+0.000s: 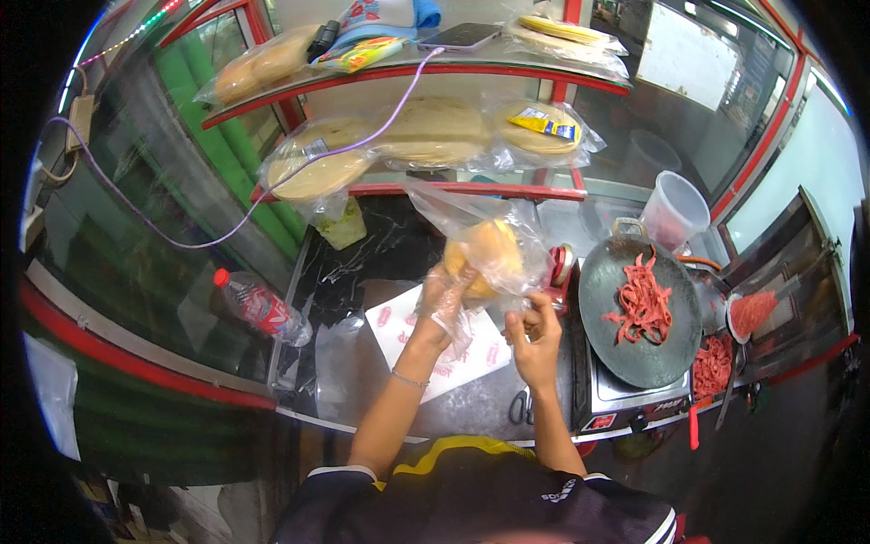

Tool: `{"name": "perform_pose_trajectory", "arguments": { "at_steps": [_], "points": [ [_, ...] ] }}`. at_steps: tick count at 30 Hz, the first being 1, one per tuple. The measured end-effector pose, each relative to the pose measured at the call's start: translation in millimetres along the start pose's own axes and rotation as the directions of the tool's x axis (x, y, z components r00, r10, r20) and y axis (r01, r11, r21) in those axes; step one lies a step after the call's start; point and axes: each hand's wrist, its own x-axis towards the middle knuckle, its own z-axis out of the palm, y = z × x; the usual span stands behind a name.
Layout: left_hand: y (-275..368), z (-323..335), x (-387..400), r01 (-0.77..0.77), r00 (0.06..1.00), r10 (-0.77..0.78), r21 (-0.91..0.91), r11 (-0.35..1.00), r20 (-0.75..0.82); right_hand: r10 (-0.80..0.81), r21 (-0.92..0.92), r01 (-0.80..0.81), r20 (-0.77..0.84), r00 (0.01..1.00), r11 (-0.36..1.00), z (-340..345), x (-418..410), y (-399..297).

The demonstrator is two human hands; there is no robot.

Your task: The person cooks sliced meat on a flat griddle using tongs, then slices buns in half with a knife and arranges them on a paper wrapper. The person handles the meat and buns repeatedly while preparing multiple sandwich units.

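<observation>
My left hand, in a thin clear plastic glove, grips yellowish bread that is partly inside a clear plastic bag. Beside the bag's lower right edge is my right hand, its fingers curled; whether they pinch the film is unclear. White wrapping paper with red print lies on the worktop under my left forearm. Scissors rest by my right wrist, partly hidden by it. Just beyond the right hand stands a red object, partly covered by the bag.
A dark pan with reddish meat strips sits on a stove at right. More strips lie beside it. A plastic bottle is at left. Shelves hold bagged flatbreads and a phone with a purple cable.
</observation>
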Motion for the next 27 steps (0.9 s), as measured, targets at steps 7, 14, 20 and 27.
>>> {"name": "perform_pose_trajectory", "arguments": {
  "at_steps": [7, 14, 20, 27],
  "points": [
    [-11, 1, -8, 0.114, 0.990, -0.132, -0.279, 0.954, -0.048, 0.056, 0.040, -0.054, -0.047, 0.997, 0.998, 2, 1, 4],
    [-71, 8, -39, 0.123, 0.930, -0.242, -0.386, 0.914, -0.278, 0.211, 0.218, -0.205, -0.005, 0.977, 0.954, 19, -5, 13],
    [-46, -16, -90, -0.077, 0.986, 0.108, 0.220, 0.972, -0.130, -0.158, -0.098, 0.147, -0.113, 0.981, 0.984, -4, 7, -4],
    [22, -51, -37, -0.327, 0.708, 0.692, 0.804, 0.496, -0.139, -0.227, -0.408, 0.279, 0.173, 0.958, 0.869, -16, 23, -34]
  ]
}}
